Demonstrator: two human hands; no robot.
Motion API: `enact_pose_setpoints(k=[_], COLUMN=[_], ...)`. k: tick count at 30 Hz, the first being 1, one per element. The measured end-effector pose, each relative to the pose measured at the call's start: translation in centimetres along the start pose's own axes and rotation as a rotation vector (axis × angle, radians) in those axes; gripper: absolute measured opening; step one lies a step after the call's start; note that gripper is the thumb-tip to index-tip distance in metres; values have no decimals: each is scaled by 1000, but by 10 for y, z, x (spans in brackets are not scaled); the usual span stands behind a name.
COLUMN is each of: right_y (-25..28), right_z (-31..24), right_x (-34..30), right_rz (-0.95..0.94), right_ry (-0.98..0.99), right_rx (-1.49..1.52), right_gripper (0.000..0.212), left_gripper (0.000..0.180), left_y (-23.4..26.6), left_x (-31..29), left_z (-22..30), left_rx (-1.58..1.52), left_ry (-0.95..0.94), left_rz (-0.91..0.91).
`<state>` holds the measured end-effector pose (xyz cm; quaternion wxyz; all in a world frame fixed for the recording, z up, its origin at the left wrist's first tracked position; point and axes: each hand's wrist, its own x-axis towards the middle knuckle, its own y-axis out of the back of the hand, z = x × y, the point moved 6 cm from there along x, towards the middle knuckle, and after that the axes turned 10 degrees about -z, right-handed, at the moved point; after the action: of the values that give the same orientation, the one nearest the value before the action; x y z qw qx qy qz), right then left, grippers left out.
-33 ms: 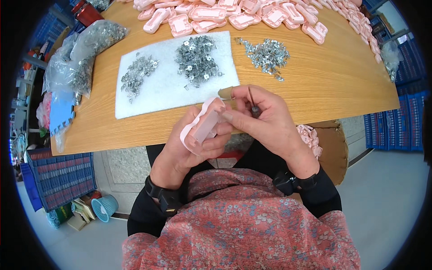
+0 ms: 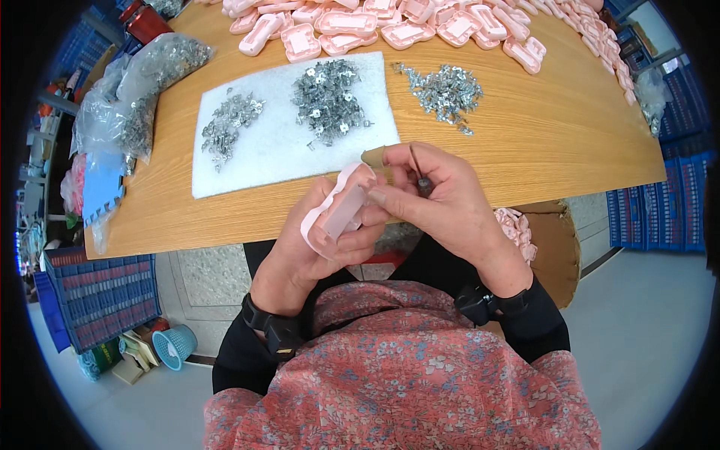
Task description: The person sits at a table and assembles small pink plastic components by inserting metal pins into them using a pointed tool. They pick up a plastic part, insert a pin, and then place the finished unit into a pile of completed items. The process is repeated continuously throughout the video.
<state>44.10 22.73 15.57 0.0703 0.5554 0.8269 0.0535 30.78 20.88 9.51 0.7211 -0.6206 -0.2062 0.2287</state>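
My left hand (image 2: 304,244) is closed around a pale pink plastic shell (image 2: 339,214), held tilted with its hollow side facing right. My right hand (image 2: 442,199) pinches near the shell's upper end with thumb and forefinger. A tan finger cover (image 2: 373,156) sits on the right forefinger. Tucked in the curled fingers of that hand is a thin rod (image 2: 416,161) with a dark rounded end (image 2: 425,185). Whether a small part sits between the right thumb and forefinger is hidden. On a white foam sheet (image 2: 277,161) beyond lie two piles of small metal pieces (image 2: 328,101).
Another metal pile (image 2: 448,94) lies on the wooden table (image 2: 555,127). Many pink shells (image 2: 345,24) cover the far side. Clear bags of metal parts (image 2: 139,97) stand at the left. Below the right edge is a cardboard box (image 2: 551,251) with pink parts.
My right hand has shifted very slightly to the left, the covered forefinger and the rod with it. The pink shell and my left hand stay nearly still.
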Motion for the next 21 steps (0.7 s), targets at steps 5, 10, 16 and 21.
enact_pose_setpoints(k=[5, 10, 16, 21], right_y=[-5, -5, 7, 2], right_z=[8, 6, 20, 27], right_x=[4, 5, 4, -1], right_rz=[-55, -94, -19, -77], right_ry=[-15, -87, -16, -125], right_rx=[94, 80, 190, 346], right_gripper=[30, 29, 31, 35], left_gripper=[51, 35, 31, 29], left_y=[6, 2, -8, -26], left_x=[0, -2, -1, -2], left_z=[-2, -1, 30, 49], left_rx=[-44, 17, 793, 1409], left_ry=[5, 50, -176, -288], left_rz=[-29, 6, 380, 497])
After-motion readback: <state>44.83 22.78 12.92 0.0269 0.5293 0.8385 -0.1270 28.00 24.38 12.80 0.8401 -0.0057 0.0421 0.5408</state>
